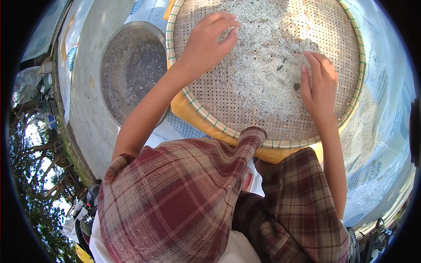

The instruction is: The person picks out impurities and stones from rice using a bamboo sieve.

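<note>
A round woven bamboo winnowing tray, its rim bound with green stitching, carries a spread of white rice grains. Over the rice's upper left edge is my left hand, fingers bent and the thumb slightly apart from them, with nothing visible between. On the right side, my right hand hovers close over the weave at the rice's edge, thumb and fingers apart and curved. A dark bit lies near its thumb, and another dark speck shows among the grains.
A round metal basin with scattered grains stands left of the tray. Yellow material shows beneath the tray. More grain lies on white printed sheeting at the right. Plaid cloth covers my lap.
</note>
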The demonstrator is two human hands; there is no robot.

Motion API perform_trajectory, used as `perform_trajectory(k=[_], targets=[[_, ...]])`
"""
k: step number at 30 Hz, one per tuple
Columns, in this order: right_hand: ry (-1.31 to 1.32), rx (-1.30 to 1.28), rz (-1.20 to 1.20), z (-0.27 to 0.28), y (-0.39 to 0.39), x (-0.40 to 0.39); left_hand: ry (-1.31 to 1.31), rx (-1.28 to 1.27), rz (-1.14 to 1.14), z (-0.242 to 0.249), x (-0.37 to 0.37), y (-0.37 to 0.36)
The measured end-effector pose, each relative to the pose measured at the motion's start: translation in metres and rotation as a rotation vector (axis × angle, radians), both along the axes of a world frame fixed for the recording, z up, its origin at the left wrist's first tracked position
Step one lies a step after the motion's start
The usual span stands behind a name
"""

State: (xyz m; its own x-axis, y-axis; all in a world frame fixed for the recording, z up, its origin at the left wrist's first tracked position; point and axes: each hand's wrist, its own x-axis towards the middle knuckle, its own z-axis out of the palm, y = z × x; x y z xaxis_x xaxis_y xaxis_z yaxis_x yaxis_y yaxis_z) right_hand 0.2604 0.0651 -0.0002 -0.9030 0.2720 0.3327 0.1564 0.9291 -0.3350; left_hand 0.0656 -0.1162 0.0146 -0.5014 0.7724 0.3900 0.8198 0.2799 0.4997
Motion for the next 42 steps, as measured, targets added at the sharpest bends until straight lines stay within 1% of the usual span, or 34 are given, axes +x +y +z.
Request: perform_trajectory(k=[1, 2, 4, 5, 7, 11, 14, 16, 17, 19, 23, 25, 26, 28, 32, 34, 35, 37, 38, 40, 42], targets=[[-0.008, -0.032, -0.034, -0.001, 0.006, 0.002, -0.031, -0.001, -0.076, -0.006, 0.005, 0.005], [-0.012, -0.029, -0.035, -0.002, 0.01, 0.004, -0.035, 0.002, -0.078, -0.009, 0.01, 0.01], [-0.039, -0.04, -0.113, -0.004, 0.015, 0.008, -0.123, -0.021, -0.16, -0.014, 0.021, 0.017], [-0.043, -0.037, -0.115, -0.003, 0.014, 0.009, -0.127, -0.018, -0.162, -0.016, 0.024, 0.02], [-0.073, -0.037, -0.068, 0.0, 0.009, 0.008, -0.091, -0.062, -0.237, -0.019, 0.031, 0.024], [-0.03, 0.015, -0.027, -0.008, 0.007, 0.004, -0.14, -0.008, -0.26, -0.019, 0.038, 0.034], [-0.047, -0.015, -0.025, -0.01, 0.012, 0.004, -0.114, -0.012, -0.258, -0.02, 0.04, 0.041], [-0.046, -0.1, -0.036, -0.01, 0.016, 0.005, -0.086, 0.021, -0.258, -0.019, 0.041, 0.051], [-0.047, -0.097, -0.039, -0.01, 0.015, 0.004, -0.087, 0.024, -0.26, -0.02, 0.043, 0.057], [0.061, -0.039, -0.201, -0.01, 0.011, 0.005, -0.032, -0.007, -0.338, -0.023, 0.047, 0.07], [0.103, -0.116, -0.201, -0.019, 0.014, 0.011, 0.047, -0.03, -0.4, -0.031, 0.05, 0.083], [0.074, -0.105, -0.153, -0.02, 0.014, 0.012, 0.206, -0.089, -0.43, -0.029, 0.05, 0.085], [0.073, -0.106, -0.154, -0.021, 0.013, 0.011, 0.205, -0.089, -0.431, -0.03, 0.05, 0.086], [0.084, -0.082, -0.173, -0.021, 0.011, 0.009, 0.323, -0.091, -0.472, -0.031, 0.047, 0.088], [0.09, -0.107, -0.224, -0.018, 0.009, 0.01, 0.361, -0.107, -0.469, -0.029, 0.047, 0.09], [0.097, -0.141, -0.246, -0.02, 0.012, 0.012, 0.107, -0.034, -0.4, -0.029, 0.047, 0.089], [0.096, -0.141, -0.249, -0.019, 0.012, 0.013, 0.106, -0.033, -0.402, -0.029, 0.047, 0.089], [0.075, -0.186, -0.25, -0.016, 0.012, 0.013, -0.412, 0.054, -0.359, -0.03, 0.047, 0.088], [0.075, -0.187, -0.251, -0.015, 0.013, 0.013, -0.412, 0.053, -0.359, -0.028, 0.046, 0.086], [0.101, -0.148, -0.274, -0.015, 0.014, 0.014, -0.563, 0.016, -0.284, -0.024, 0.045, 0.082], [0.118, -0.162, -0.287, -0.016, 0.017, 0.018, -0.601, 0.029, -0.269, -0.022, 0.044, 0.08]])
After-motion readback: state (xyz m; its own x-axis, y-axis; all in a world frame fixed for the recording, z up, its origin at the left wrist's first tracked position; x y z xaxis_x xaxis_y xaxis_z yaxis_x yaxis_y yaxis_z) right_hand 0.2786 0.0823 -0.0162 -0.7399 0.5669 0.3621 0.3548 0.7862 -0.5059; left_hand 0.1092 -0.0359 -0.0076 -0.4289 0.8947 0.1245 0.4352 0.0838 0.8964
